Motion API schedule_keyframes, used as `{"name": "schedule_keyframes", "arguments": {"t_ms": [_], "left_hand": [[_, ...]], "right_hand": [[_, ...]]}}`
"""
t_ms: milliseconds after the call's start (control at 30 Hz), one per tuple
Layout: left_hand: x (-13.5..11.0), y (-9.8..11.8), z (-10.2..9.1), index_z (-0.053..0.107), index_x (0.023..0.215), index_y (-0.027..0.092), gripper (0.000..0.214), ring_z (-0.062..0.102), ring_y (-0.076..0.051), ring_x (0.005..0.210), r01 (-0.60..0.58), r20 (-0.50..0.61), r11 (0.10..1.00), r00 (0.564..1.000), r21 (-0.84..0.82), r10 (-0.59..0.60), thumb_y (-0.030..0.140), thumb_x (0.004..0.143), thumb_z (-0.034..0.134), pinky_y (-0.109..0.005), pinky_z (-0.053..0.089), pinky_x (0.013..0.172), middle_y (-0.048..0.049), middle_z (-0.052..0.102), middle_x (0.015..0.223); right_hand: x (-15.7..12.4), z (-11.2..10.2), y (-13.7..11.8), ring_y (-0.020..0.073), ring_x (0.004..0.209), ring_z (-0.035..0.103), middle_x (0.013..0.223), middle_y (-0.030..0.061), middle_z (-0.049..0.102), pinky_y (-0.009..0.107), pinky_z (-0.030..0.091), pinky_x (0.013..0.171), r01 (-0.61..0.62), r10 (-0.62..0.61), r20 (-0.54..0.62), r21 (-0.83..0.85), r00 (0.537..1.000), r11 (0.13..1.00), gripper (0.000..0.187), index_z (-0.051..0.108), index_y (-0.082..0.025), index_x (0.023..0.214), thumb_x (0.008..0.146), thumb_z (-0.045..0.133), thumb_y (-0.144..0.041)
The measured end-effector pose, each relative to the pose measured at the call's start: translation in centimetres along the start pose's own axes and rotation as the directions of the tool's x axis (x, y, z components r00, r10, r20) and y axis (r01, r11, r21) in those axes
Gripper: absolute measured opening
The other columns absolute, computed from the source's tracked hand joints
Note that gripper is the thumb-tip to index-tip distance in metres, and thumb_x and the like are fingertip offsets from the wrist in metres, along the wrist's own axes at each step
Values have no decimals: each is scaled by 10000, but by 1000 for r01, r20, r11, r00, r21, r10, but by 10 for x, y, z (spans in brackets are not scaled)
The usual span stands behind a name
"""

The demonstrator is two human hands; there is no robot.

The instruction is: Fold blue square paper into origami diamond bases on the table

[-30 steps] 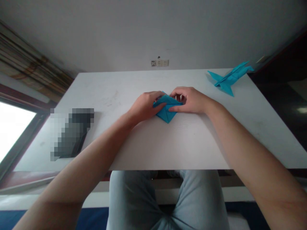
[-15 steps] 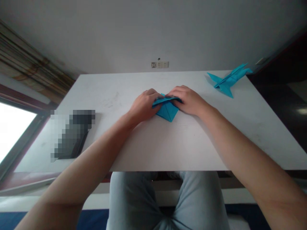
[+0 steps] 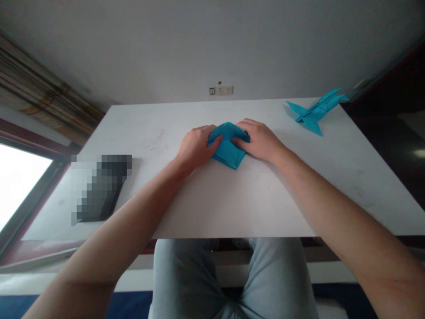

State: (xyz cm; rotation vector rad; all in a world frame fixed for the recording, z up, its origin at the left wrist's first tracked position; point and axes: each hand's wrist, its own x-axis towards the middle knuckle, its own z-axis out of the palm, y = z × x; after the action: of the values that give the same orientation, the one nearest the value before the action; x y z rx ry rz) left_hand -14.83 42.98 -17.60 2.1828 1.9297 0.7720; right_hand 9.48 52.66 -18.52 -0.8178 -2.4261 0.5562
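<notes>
Head view: left hand [image 3: 198, 144] and right hand [image 3: 259, 139] finger-pinch creased, pointed turquoise paper [image 3: 231, 153].

There were two hands [image 3: 198, 144] [image 3: 260, 139]; one folded paper [image 3: 232, 157]; one paper bird [image 3: 316, 113]; one blurred object [image 3: 104, 190]; three wall sockets [image 3: 212, 91] [image 3: 220, 91] [image 3: 228, 90]; one tabletop [image 3: 245, 204].

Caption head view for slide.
Left hand and right hand hold folded blue paper at a white table, a blue paper bird farther right.

Creased matt paper sheet [image 3: 228, 145], paper bird [image 3: 315, 114], smooth matt tabletop [image 3: 212, 204], cloth curtain [image 3: 41, 86]
</notes>
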Motion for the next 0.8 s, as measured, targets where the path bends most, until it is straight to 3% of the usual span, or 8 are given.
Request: {"name": "schedule_keyframes", "arguments": {"t_ms": [100,167,300,367,467,600,700,800], "left_hand": [[1,0,0,761,1018,231,385,735,-267,856,26,-3,999,1000,-38,-27,508,1182,552,-379,559,804,-98,839,967],[1,-3,1,752,1055,236,380,729,-251,819,46,-14,996,999,-72,-47,510,1204,536,-369,551,780,-82,824,924],[2,-14,5,688,1385,246,285,751,-228,825,55,-95,979,993,-195,-75,411,1164,620,-364,588,794,-61,832,1002],[3,-19,6,633,1488,251,384,756,-212,853,34,-141,969,987,-246,-71,337,1115,666,-368,615,819,-76,839,1135],[5,-23,6,685,1438,264,379,768,-225,995,-25,-171,971,985,-237,-17,242,1060,678,-395,659,910,-115,807,1334],[4,-19,2,835,1282,262,328,750,-287,1241,-127,-81,982,990,-139,117,189,1031,636,-450,659,1112,-125,752,1431],[1,-12,0,881,1393,273,413,760,-315,1210,-141,42,988,989,-65,143,242,1054,648,-492,646,1138,-138,730,1440],[-2,-4,-2,869,1488,286,439,757,-379,1273,-140,122,990,983,-3,139,433,1103,717,-572,606,1201,-162,744,1420]], "right_hand": [[-2,-2,-2,405,1104,810,1287,142,875,549,617,993,-80,82,-35,57,996,995,523,727,-281,1476,986,848,-417],[-3,-3,-1,413,1115,822,1298,143,883,552,631,978,-112,114,-27,78,993,991,696,659,-292,1573,936,900,-432],[-4,-5,2,399,1088,821,1309,138,874,532,645,942,-113,112,7,101,994,989,822,616,-308,1569,842,971,-454],[-4,-5,4,369,1011,808,1261,127,864,515,638,903,-109,108,11,115,994,987,776,619,-306,1502,837,973,-492],[-3,-6,7,317,905,768,1146,79,834,484,616,853,-93,94,5,151,996,984,695,612,-313,1402,845,960,-538],[-2,-10,12,294,876,730,1005,23,788,457,587,839,-87,82,33,232,996,969,503,614,-325,1279,928,864,-584],[-2,-15,13,296,859,702,928,13,759,451,577,818,-172,150,95,301,984,938,261,619,-325,1155,1013,723,-518],[-1,-17,14,288,814,672,888,12,733,431,552,752,-255,214,147,375,966,891,126,609,-326,1098,1018,638,-418]]}}
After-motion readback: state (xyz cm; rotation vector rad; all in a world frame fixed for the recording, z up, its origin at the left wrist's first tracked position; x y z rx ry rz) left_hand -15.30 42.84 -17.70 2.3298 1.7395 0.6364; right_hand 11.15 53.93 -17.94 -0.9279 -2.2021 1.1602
